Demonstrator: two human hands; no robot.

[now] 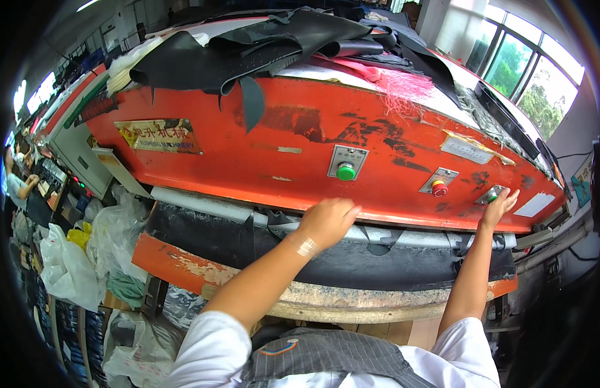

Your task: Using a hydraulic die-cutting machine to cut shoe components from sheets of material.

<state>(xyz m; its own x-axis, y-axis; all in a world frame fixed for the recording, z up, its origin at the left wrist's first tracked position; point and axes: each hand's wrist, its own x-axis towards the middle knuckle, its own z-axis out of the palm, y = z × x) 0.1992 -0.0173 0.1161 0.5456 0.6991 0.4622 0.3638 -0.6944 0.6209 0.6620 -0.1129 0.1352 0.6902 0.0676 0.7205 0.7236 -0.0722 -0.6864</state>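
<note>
My right hand [500,207] is at the right end of the red machine [261,158], fingers stretched out and thumb side against a small green button [491,196]. My left hand [331,220], seen from the back with its fingers bent inward, is just below a larger green button [346,171] and apart from it. Nothing shows in this hand. Between the two hands sits a red knob [439,188] on a metal plate. Beneath the machine's lower edge, a black sheet [390,268] lies on the bed, with cut edges and pointed flaps along its far side.
Black sheet scraps [248,52] and pink fringed material [403,81] are heaped on top of the machine. A worn orange board [177,258] edges the bed. Plastic bags [70,268] crowd the left side. Another person [19,187] is at the far left.
</note>
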